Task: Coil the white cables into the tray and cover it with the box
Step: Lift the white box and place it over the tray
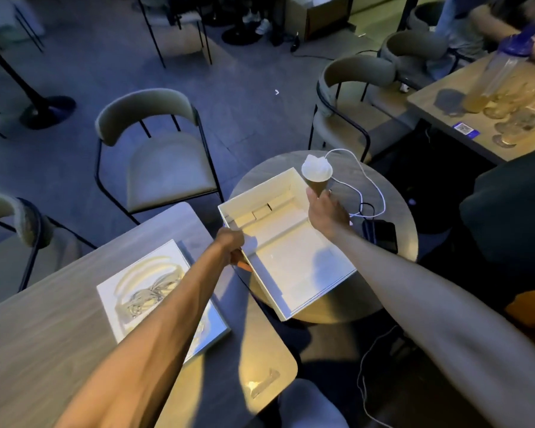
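Observation:
A white open box [294, 267] lies open side up, over the small round table [396, 196] and the gap beside it. My left hand [230, 245] grips its near-left wall. My right hand [326, 211] sits at the box's right wall, fingers curled at the rim; the grip itself is hidden. On the wooden table [44, 335] to the left lies the white tray [112, 291], with coiled white cables [149, 291] inside. My left forearm hides part of the tray.
An ice-cream-cone-shaped lamp [317, 176] with a white cord [371, 180] stands on the round table beside a dark device [382, 233]. Chairs [158, 162] stand behind. A second table [488, 103] at right holds a bottle and glasses. A person sits at right.

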